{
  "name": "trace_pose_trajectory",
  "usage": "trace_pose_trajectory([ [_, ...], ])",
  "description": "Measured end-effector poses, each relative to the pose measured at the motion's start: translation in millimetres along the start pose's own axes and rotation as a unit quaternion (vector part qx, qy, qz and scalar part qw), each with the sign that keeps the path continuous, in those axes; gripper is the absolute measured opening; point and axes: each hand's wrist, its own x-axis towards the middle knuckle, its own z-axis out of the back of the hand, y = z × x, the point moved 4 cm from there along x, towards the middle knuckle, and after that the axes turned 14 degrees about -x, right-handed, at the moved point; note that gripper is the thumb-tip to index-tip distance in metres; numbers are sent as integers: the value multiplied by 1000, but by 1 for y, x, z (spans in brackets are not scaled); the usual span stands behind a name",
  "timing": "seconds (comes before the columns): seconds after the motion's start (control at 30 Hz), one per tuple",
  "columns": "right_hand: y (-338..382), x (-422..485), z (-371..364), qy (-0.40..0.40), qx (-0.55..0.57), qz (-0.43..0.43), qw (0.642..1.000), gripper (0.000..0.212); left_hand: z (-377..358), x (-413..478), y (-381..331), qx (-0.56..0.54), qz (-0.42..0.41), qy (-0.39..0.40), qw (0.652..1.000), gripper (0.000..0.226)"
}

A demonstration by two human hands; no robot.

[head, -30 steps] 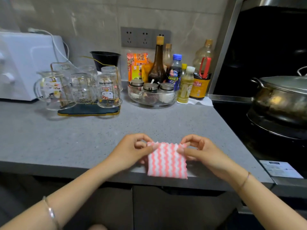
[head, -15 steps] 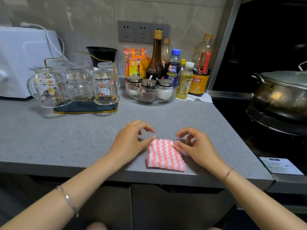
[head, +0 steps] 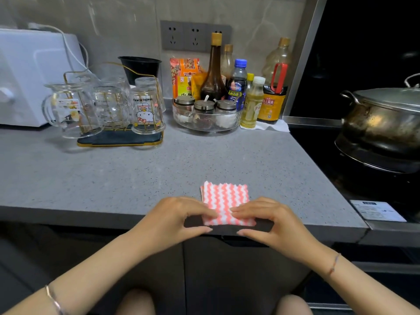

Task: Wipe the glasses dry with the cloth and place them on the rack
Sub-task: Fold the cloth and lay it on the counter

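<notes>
A folded pink-and-white zigzag cloth [head: 225, 198] lies flat on the grey counter [head: 113, 178], close to its front edge. My left hand [head: 175, 221] and my right hand [head: 270, 226] sit at the cloth's near edge. Their fairly straight fingers press on top of it, and the thumbs hang in front of the counter edge. At the back left, several clear glasses stand upside down on a gold wire rack [head: 118, 139] with a dark tray. Among them are a cartoon-cat glass [head: 147, 111] and a handled mug [head: 70, 110].
A white appliance [head: 29, 76] stands at the far left. Sauce bottles [head: 213, 71] and a glass bowl of spice jars [head: 205, 119] line the back wall. A lidded metal pot [head: 384, 117] sits on the dark stove to the right.
The cloth went from held up by its top corners to lying folded flat on the counter. Both hands slid back from its far edge to its near edge.
</notes>
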Motion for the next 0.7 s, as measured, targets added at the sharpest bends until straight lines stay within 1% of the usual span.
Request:
trace_pose_trajectory([
  [0.1,4,-3,1,-28,13,2,1000,28,0,-3,-2,-8,-1,-15,1000,32],
  [0.17,4,-2,1,-44,20,-3,999,21,2,-1,-1,-46,18,-39,998,26],
  [0.2,4,-1,2,-48,33,-17,998,17,3,-1,0,-76,33,-54,995,23],
  [0.27,1,4,6,-49,93,-66,992,13,6,3,0,-135,68,-80,985,20],
  [0.33,-3,14,11,-53,149,-111,981,11,10,11,0,-180,93,-108,973,18],
  [0.43,-9,32,14,-61,198,-152,966,10,15,28,9,-238,135,-146,951,18],
  [0.53,-18,47,11,-52,202,-193,959,3,19,45,21,-230,191,-147,943,13],
  [0.7,-30,61,5,-2,149,-236,960,6,19,59,35,-137,212,-122,960,6],
])
